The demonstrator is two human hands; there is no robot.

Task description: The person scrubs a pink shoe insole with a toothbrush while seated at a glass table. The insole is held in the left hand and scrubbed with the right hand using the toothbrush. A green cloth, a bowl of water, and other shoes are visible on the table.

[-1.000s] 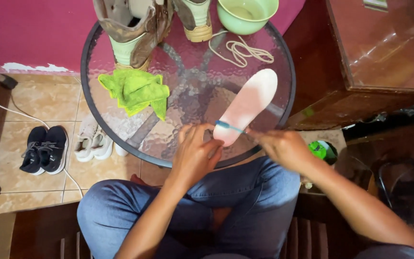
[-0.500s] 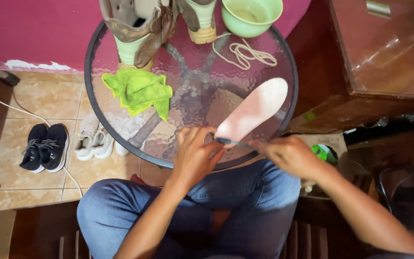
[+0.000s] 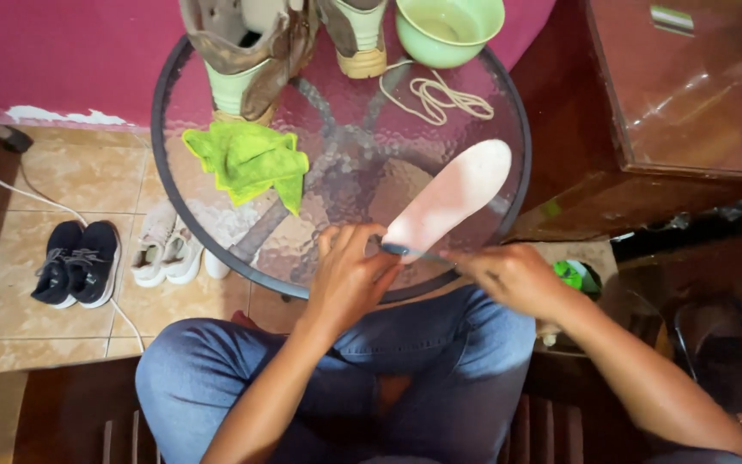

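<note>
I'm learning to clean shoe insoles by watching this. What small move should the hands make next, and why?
Probably draw the thin tool in the right hand along the heel end of the pale insole. The left hand already pins that end on the glass table, and the tool's tip sits right at the heel edge.

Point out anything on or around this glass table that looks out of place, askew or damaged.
The boot at the table's far edge gapes open with no lace; a loose lace lies coiled beside the green bowl. The insole lies out on the glass, held by both the left hand and right hand. Wall paint is chipped near the floor.
</note>
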